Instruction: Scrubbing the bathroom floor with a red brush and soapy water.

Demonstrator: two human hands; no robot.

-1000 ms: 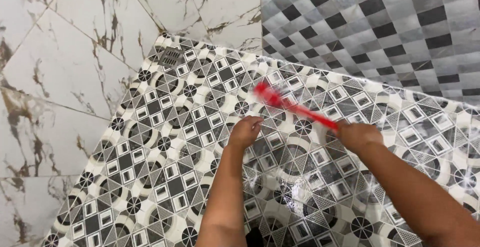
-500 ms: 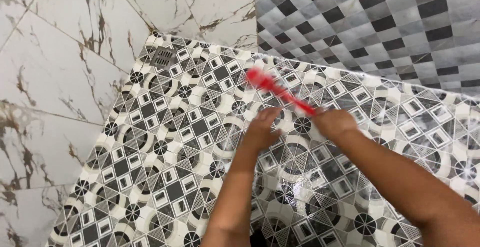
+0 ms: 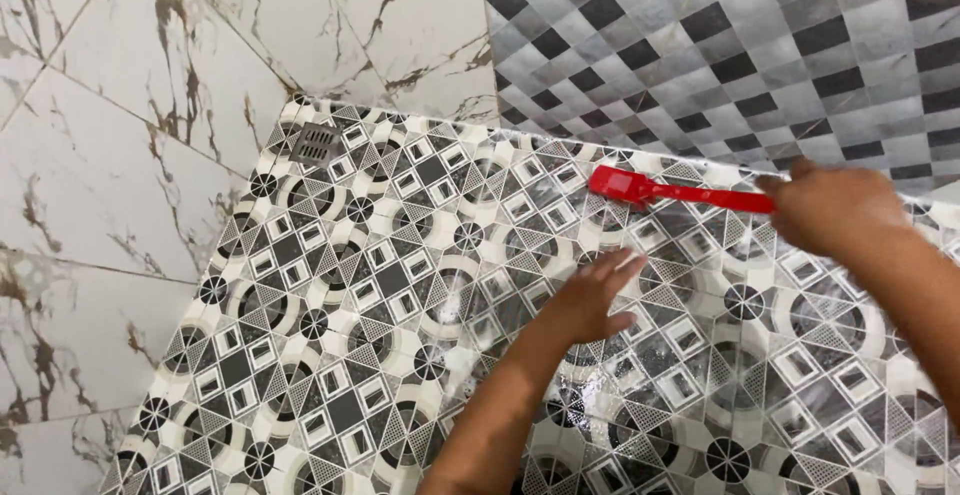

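Note:
My right hand point(image 3: 835, 210) grips the handle of a red scrub brush point(image 3: 660, 189). The brush head rests on the wet patterned floor tiles point(image 3: 380, 285) close to the far wall. My left hand point(image 3: 590, 300) lies flat on the floor with its fingers spread, just below and left of the brush head. It holds nothing.
A small square metal floor drain point(image 3: 315, 142) sits in the far left corner. White marble-look wall tiles point(image 3: 120, 155) rise on the left. A grey and black checkered wall point(image 3: 720, 45) stands at the back. Water glistens on the floor near my arms.
The brush has swung from a steep slant to nearly level, and my right hand has moved right. My left hand stays pressed on the tiles.

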